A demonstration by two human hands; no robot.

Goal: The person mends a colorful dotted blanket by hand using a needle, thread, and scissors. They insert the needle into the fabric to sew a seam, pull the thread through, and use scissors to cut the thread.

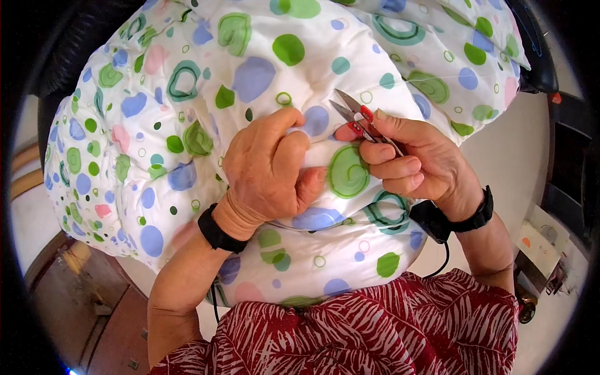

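Note:
Across my lap and in front of me spreads a puffy white quilt [309, 61] printed with green, blue and pink dots and rings. My right hand [412, 159] holds a small pair of thread snips [358, 119] with red grips. Their two pointed blades are spread apart, aimed up and to the left above the fabric. My left hand [269, 168] rests on the quilt to the left of the snips, its fingers curled down. Whether it pinches cloth is hidden under the fingers. A thin pale thread [393, 85] runs over the quilt beyond the snips.
Black padded furniture [70, 56] shows behind the quilt at the upper left. At right stands a dark shelf unit [569, 140], with a pale box [541, 239] lower down. Brown wooden furniture [84, 276] is at lower left. Black straps circle both wrists, with cables hanging.

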